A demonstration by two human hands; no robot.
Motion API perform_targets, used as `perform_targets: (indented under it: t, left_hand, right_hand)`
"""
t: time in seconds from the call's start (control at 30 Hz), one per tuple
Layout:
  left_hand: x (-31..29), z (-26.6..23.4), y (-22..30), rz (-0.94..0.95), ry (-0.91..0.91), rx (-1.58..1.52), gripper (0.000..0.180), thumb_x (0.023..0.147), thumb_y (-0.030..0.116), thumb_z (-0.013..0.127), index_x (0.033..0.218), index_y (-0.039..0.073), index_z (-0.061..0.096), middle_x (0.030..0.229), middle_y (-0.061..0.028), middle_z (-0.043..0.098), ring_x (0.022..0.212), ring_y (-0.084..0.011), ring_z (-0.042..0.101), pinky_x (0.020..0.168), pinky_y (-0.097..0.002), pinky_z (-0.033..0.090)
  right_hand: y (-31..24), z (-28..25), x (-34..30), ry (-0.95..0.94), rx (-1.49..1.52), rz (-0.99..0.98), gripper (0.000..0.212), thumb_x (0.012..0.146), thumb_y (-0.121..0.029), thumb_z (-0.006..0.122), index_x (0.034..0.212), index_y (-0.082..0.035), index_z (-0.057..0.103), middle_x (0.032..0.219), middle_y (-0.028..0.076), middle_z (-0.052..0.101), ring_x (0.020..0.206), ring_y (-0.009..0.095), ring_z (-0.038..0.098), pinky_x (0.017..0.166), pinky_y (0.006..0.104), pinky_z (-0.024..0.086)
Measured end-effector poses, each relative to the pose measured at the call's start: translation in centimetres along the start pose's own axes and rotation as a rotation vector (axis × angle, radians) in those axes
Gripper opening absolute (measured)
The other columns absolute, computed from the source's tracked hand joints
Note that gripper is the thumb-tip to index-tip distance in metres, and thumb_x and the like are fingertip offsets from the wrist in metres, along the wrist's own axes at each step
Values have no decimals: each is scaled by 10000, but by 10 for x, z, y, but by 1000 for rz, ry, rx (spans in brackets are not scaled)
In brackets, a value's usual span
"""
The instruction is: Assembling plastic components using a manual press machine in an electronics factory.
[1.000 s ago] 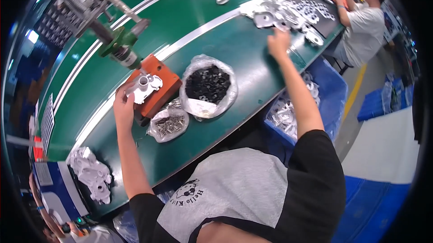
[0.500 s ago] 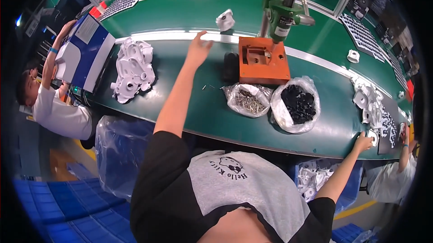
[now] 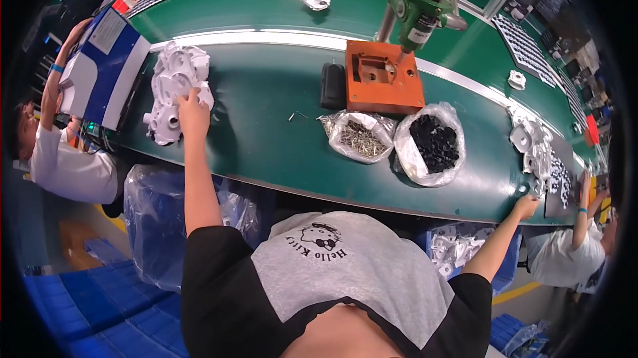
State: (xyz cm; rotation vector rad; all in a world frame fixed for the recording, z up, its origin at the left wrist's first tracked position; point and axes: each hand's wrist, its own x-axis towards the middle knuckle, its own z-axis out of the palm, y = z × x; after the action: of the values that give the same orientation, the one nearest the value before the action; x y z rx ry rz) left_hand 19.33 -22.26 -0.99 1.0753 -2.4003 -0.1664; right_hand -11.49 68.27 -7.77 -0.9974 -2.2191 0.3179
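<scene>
My left hand (image 3: 193,113) is at the pile of white molded plastic parts (image 3: 174,72) on the left of the bench. Its fingers are bent and closed on one white plastic part (image 3: 197,94) at the pile's near right side. Far to the right, my right hand (image 3: 527,207) is at the near end of another group of white plastic parts (image 3: 530,142). The fingers there are closed at the edge of a white part, which they largely hide. A single white part (image 3: 315,0) lies on the green conveyor beyond the bench.
A green press (image 3: 415,16) stands over an orange fixture block (image 3: 383,95) mid-bench. Before it sit a bag of metal pins (image 3: 362,140) and a bag of black parts (image 3: 435,149). A blue-white machine (image 3: 109,69) stands left. Co-workers (image 3: 76,165) are at both sides.
My left hand has gone from beside the conveyor to the left pile and closed on a part. The white part on the conveyor has moved farther away. My right hand stays near the right-hand parts.
</scene>
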Motion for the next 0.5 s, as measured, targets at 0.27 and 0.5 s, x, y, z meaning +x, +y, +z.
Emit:
perform_targets:
  t: [0.27,0.5]
  left_hand:
    - [7,-16,48,-11,-175,-409,241,947,239,490,1094,54,536,880,-140,601,762,-284,607,699,-373,475]
    - [-72,-24,195,113,-505,-1550,251,945,292,485,1001,54,544,828,29,558,683,-46,514,542,-190,417]
  right_hand:
    - [-39,-88,-88,-390,991,24,194,905,-211,578,982,-37,616,718,-27,488,599,44,415,518,191,315]
    - [-185,-207,-299,-1554,1276,206,209,895,-195,619,1015,-34,560,757,8,571,475,83,490,425,224,398]
